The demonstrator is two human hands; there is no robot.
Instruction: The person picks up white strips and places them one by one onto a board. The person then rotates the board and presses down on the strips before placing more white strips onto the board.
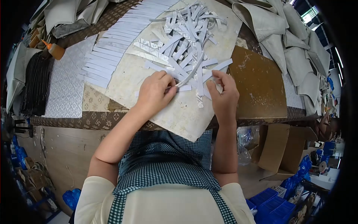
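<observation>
A loose heap of narrow white and silver-patterned strips [190,31] lies on a pale, worn sheet [186,121] in front of me. My left hand [158,90] is closed in a pinch at the near left of the heap, on the end of a thin curved strip [194,71]. To the right, my right hand [225,91] hovers by the strip ends, its thumb and curved fingers apart. A row of long white strips [113,44] lies side by side at the left of the heap.
An orange glue bottle [56,50] lies at the left, near a patterned white sheet [69,80]. A brown board [257,86] is at the right. Folded grey-white pieces [272,33] pile up at the back right. Below the table stands an open cardboard box [274,147].
</observation>
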